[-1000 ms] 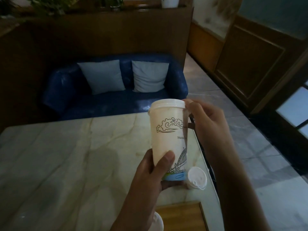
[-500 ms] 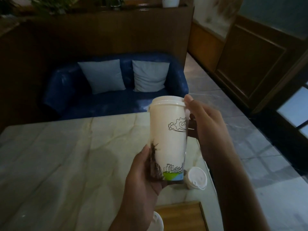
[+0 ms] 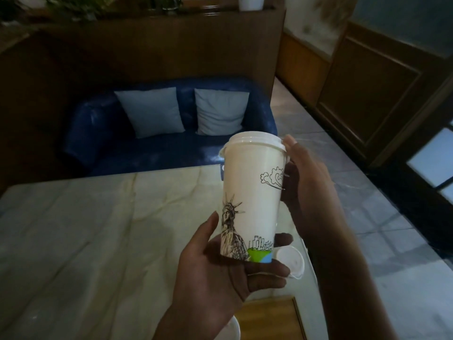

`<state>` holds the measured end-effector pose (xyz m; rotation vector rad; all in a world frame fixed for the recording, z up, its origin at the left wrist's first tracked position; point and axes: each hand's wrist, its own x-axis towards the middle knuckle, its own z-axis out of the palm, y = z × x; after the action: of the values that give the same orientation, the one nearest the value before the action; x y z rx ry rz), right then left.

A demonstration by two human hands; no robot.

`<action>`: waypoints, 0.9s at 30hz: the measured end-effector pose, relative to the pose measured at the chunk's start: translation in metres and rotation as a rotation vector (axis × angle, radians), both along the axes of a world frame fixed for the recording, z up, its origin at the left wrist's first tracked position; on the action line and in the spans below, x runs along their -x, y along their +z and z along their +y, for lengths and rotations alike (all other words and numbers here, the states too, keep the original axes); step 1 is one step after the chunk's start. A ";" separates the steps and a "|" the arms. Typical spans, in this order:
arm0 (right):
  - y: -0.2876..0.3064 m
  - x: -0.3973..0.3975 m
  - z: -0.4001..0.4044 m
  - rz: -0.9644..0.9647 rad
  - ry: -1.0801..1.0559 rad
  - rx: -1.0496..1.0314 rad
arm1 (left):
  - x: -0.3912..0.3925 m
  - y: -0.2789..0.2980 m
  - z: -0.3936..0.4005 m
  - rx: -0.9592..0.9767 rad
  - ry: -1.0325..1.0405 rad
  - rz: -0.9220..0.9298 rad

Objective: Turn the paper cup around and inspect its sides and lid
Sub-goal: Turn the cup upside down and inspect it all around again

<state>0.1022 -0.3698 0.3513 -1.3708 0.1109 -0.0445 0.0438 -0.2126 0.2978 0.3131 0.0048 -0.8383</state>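
Observation:
A tall white paper cup with a white plastic lid is held upright above the marble table. Its side shows a drawn statue at the lower left, a skyline with a green and blue band at the bottom, and a cloud at the upper right. My left hand cradles the cup's base from below, thumb on the left side and fingers curled under it. My right hand holds the cup's upper right side, with a fingertip at the lid's rim.
A loose white lid lies on the table by its right edge. A wooden board and a white rim sit near the front edge. Behind the table stands a blue sofa with two pale cushions. Tiled floor runs along the right.
The cup has been turned about its axis: the cloud drawing moved to the right and the statue came into view. My left thumb slid off the cup's front to its left side.

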 end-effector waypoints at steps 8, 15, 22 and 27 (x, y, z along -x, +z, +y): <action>-0.004 -0.001 0.000 -0.013 0.006 -0.001 | 0.001 -0.001 -0.001 -0.007 -0.031 -0.089; -0.007 -0.003 -0.002 -0.027 0.002 -0.007 | 0.003 0.005 0.000 -0.001 -0.014 -0.063; -0.008 -0.004 -0.003 -0.017 -0.034 -0.006 | 0.003 0.009 0.002 -0.049 0.036 -0.033; -0.008 -0.001 -0.003 -0.042 -0.066 0.020 | 0.004 0.014 0.002 -0.077 0.047 -0.049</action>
<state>0.1029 -0.3730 0.3435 -1.3848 0.1209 -0.1298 0.0399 -0.2104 0.3116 0.4045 -0.0016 -0.7852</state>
